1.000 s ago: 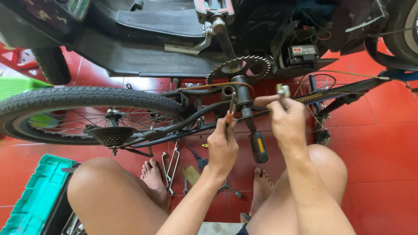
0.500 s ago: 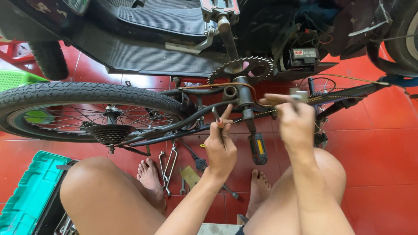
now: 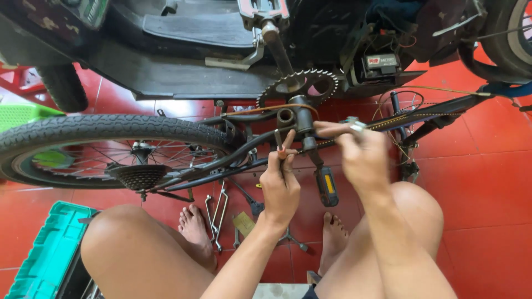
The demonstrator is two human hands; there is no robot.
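Two hands work at the upturned bicycle's crank (image 3: 302, 119) — stiff, greasy steel, probably slippery. The left hand (image 3: 280, 185) pinches a thin tool (image 3: 279, 143); the right hand (image 3: 360, 158) grips a small metal part (image 3: 354, 124) — best held firmly at the shaft

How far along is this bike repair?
Done: the bike lies on its side with the chain off the chainring. In hand: the left hand holds a small tool by the bottom bracket, while the right hand, blurred, pinches a small metal part. Left: the chain is not yet on the chainring, and spanners lie on the floor.
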